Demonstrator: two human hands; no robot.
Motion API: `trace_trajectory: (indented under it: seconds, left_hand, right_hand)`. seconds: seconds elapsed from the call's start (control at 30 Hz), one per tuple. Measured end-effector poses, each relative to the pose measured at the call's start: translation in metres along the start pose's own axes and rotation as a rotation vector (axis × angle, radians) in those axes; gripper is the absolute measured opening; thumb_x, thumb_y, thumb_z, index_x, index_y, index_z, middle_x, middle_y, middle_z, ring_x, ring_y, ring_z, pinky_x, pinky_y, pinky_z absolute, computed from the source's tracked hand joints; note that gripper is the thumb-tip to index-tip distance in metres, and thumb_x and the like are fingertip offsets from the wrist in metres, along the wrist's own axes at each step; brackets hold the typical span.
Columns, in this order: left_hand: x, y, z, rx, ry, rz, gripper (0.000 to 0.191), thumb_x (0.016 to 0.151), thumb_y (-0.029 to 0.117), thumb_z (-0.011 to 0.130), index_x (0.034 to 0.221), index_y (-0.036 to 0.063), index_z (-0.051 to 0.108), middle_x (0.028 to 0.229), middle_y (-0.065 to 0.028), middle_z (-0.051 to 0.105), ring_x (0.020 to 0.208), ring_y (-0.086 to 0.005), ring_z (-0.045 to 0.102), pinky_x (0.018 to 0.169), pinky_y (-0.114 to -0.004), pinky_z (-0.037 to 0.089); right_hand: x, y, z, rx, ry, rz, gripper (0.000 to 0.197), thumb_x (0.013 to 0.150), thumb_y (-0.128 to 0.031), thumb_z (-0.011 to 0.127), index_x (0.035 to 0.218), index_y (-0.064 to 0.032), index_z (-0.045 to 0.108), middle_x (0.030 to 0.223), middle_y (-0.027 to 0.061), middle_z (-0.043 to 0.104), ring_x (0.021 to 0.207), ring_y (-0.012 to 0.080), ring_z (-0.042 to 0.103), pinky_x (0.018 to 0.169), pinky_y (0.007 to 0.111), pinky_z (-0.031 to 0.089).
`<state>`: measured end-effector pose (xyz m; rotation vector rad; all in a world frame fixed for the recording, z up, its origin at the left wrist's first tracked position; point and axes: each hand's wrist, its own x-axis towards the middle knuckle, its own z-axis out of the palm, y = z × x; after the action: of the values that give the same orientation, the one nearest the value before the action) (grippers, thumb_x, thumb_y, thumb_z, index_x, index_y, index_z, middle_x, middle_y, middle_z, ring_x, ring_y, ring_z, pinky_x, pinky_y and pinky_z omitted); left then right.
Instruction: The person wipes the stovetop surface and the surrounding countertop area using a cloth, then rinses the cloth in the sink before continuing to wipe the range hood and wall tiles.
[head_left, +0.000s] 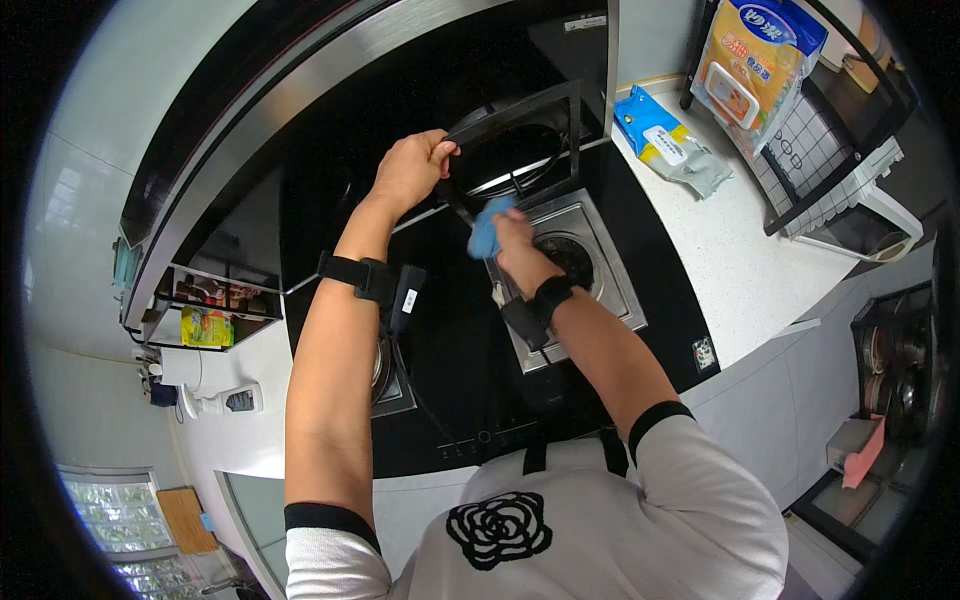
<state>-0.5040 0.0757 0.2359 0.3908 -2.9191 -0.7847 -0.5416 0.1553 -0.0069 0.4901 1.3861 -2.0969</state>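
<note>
My left hand (417, 166) grips one corner of a black square pan support (576, 135), raised and tilted above the gas hob (465, 360). In my right hand (517, 236) is a blue cloth (489, 227), blurred, at the near edge of the pan support. Whether the cloth touches the metal I cannot tell. Below my right hand lies the bare right burner (570, 259) in its square steel tray (619, 296). Part of the left burner (382, 375) shows beside my left forearm, which hides the rest.
A black range hood panel (525, 52) rises behind the hob. On the white countertop (750, 285) at right lie a blue and yellow packet (667, 139) and a black wire rack (817, 191) with a wipes pack (750, 71). A white bottle (225, 401) lies at left.
</note>
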Motion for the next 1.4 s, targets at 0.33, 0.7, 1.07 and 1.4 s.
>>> trace_trajectory:
  seconds: [0.33,0.7,1.07,1.4]
  left_hand:
    - [-0.009,-0.003,-0.004,0.020,0.001,-0.033,0.024,0.093,0.019,0.045,0.084,0.0023,0.060,0.063,-0.0041,0.057,0.062,-0.0141,0.056,0.062,-0.029,0.045]
    - [-0.013,-0.005,0.000,0.040,0.017,-0.027,0.022,0.092,0.021,0.047,0.086,0.0050,0.061,0.063,-0.0037,0.058,0.062,-0.0154,0.057,0.061,-0.030,0.045]
    - [-0.008,0.004,-0.001,0.111,0.017,-0.007,0.024,0.091,0.025,0.048,0.086,0.0066,0.062,0.065,-0.0047,0.060,0.064,-0.0192,0.059,0.063,-0.032,0.046]
    - [-0.014,-0.003,0.000,0.116,0.046,-0.023,0.024,0.091,0.026,0.046,0.086,0.0074,0.062,0.064,-0.0047,0.060,0.063,-0.0202,0.059,0.062,-0.034,0.045]
  right_hand:
    - [-0.025,-0.019,0.005,0.236,0.324,-0.244,0.033,0.077,-0.003,0.056,0.110,-0.0062,0.051,0.099,0.0103,0.058,0.085,0.0244,0.056,0.075,0.036,0.046]
    - [-0.064,0.010,0.006,-1.550,-0.248,-1.193,0.013,0.067,-0.002,0.062,0.078,0.0014,0.064,0.093,0.0174,0.058,0.102,0.0352,0.050,0.083,0.042,0.047]
    - [-0.037,0.029,-0.006,-1.577,-0.658,-0.940,0.010,0.070,-0.006,0.064,0.080,-0.0077,0.066,0.094,0.0135,0.061,0.092,0.0295,0.056,0.082,0.041,0.048]
    - [-0.052,-0.080,-0.037,-1.493,-0.404,-1.118,0.021,0.069,0.003,0.059,0.087,-0.0051,0.065,0.095,0.0135,0.063,0.091,0.0314,0.058,0.080,0.039,0.048]
